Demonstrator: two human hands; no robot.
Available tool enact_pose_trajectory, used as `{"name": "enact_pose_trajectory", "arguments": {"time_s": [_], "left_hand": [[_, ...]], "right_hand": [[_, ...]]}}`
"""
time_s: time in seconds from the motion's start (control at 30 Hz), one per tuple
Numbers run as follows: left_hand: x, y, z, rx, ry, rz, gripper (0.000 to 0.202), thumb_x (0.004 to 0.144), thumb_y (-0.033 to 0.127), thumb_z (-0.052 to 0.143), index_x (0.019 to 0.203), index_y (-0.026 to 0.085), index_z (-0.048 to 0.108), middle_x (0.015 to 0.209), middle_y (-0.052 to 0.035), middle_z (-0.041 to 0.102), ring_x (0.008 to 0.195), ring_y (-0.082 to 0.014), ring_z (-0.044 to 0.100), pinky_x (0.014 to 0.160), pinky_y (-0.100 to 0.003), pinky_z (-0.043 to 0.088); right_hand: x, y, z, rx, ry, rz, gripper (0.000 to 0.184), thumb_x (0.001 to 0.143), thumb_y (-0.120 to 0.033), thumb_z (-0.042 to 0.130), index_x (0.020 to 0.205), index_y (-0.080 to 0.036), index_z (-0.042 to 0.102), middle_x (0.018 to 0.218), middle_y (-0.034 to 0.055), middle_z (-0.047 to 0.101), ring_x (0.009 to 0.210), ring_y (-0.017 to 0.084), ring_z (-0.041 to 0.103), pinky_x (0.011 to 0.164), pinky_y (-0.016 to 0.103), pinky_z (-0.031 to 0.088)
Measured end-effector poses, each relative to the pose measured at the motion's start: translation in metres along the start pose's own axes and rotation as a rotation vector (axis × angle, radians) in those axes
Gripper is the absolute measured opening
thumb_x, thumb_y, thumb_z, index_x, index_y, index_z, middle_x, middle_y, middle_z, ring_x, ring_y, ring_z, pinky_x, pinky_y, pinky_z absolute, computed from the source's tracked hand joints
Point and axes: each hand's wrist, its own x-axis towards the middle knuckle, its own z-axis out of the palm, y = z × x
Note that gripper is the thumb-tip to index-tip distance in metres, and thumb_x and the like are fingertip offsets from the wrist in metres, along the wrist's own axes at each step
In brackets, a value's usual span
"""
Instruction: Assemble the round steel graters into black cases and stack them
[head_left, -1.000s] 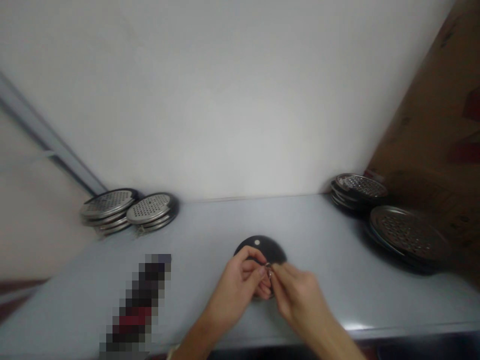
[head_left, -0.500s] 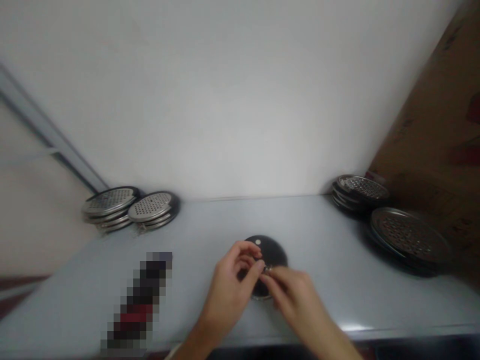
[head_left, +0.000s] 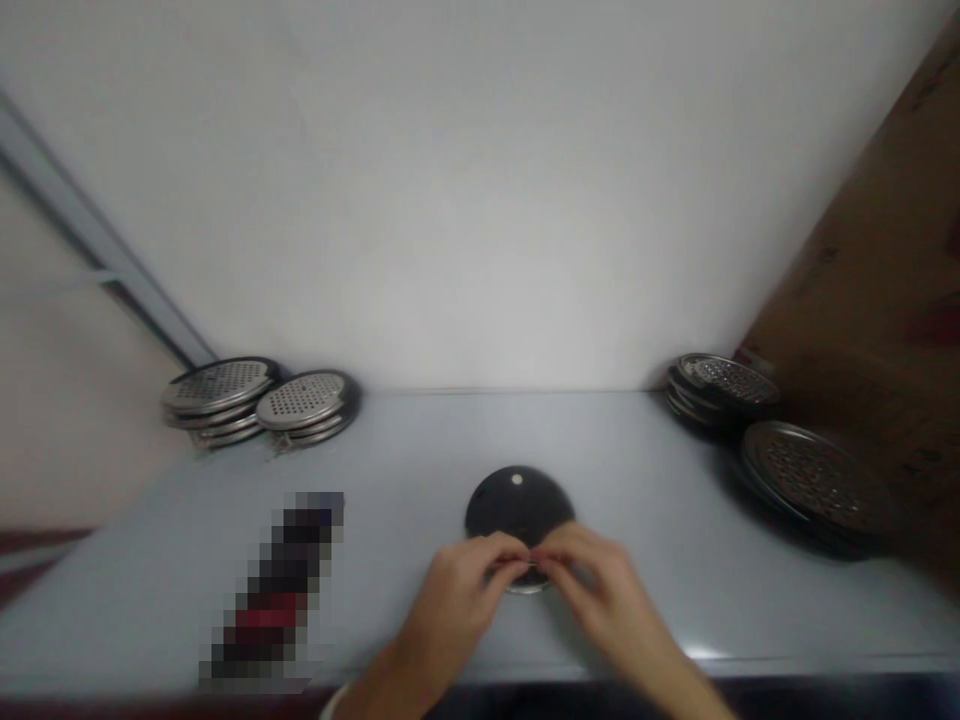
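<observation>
Pinching a small shiny piece (head_left: 532,564) between the fingertips of the left hand (head_left: 466,582) and the right hand (head_left: 600,572), with thumb pressed toward forefinger on each side and tips almost meeting. Cannot make out its shape for the blur and the fingers around it. Holding it over the near part of one black disc (head_left: 516,505) lying straight ahead on the grey table (head_left: 420,440); cannot tell whether touching the disc or just above. Slanting both forearms inward from the bottom edge, cut off there, with knuckles up and fingers curled toward each other. Hiding some of the disc's near side, yet leaving in sight one pale dot (head_left: 517,480) near its far edge. Counting, farther out, four stacks of round metal plates with holes: two on the left (head_left: 225,388) (head_left: 306,400), near the wall (head_left: 480,200), and two on the right (head_left: 727,382) (head_left: 814,478), beside one brown box (head_left: 862,290) cut off by the frame. Cannot count plates per stack for overlap and blur. Showing also one dark and red item (head_left: 270,595) at left, masked by coarse squares, impossible to name.
</observation>
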Motion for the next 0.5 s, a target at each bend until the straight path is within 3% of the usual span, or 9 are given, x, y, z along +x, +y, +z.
{"name": "enact_pose_trajectory", "arguments": {"time_s": [0.13, 0.27, 0.4, 0.5], "left_hand": [[-0.006, -0.016, 0.002, 0.199, 0.006, 0.160, 0.016, 0.094, 0.019, 0.062, 0.090, 0.023, 0.077, 0.088, -0.0038, 0.079, 0.085, -0.0215, 0.072, 0.081, -0.030, 0.054], [-0.006, -0.016, -0.001, 0.280, -0.021, 0.285, 0.022, 0.098, 0.015, 0.055, 0.087, 0.021, 0.074, 0.086, -0.0054, 0.076, 0.086, -0.0220, 0.069, 0.080, -0.032, 0.055], [-0.004, -0.014, -0.005, 0.285, -0.071, 0.323, 0.022, 0.098, 0.011, 0.054, 0.089, 0.018, 0.072, 0.088, -0.0052, 0.075, 0.088, -0.0201, 0.069, 0.104, -0.039, 0.049], [-0.003, -0.015, -0.007, 0.258, -0.111, 0.336, 0.023, 0.096, 0.008, 0.053, 0.090, 0.019, 0.072, 0.091, -0.0044, 0.076, 0.091, -0.0190, 0.069, 0.116, -0.043, 0.041]], "right_hand": [[-0.005, 0.009, 0.002, -0.152, -0.051, -0.089, 0.020, 0.100, -0.015, 0.054, 0.095, -0.022, 0.072, 0.094, 0.0056, 0.069, 0.091, 0.020, 0.064, 0.081, 0.031, 0.053], [-0.010, 0.016, 0.003, -0.319, -0.068, -0.160, 0.019, 0.101, -0.014, 0.049, 0.098, -0.022, 0.067, 0.100, 0.0076, 0.065, 0.098, 0.023, 0.062, 0.087, 0.037, 0.055], [-0.012, 0.022, 0.001, -0.407, -0.066, -0.248, 0.019, 0.100, -0.010, 0.048, 0.103, -0.023, 0.062, 0.122, 0.0099, 0.066, 0.133, 0.028, 0.051, 0.109, 0.050, 0.046], [-0.014, 0.027, 0.001, -0.432, -0.102, -0.296, 0.024, 0.098, -0.005, 0.046, 0.106, -0.022, 0.060, 0.125, 0.0090, 0.069, 0.138, 0.026, 0.050, 0.116, 0.054, 0.040]]}}
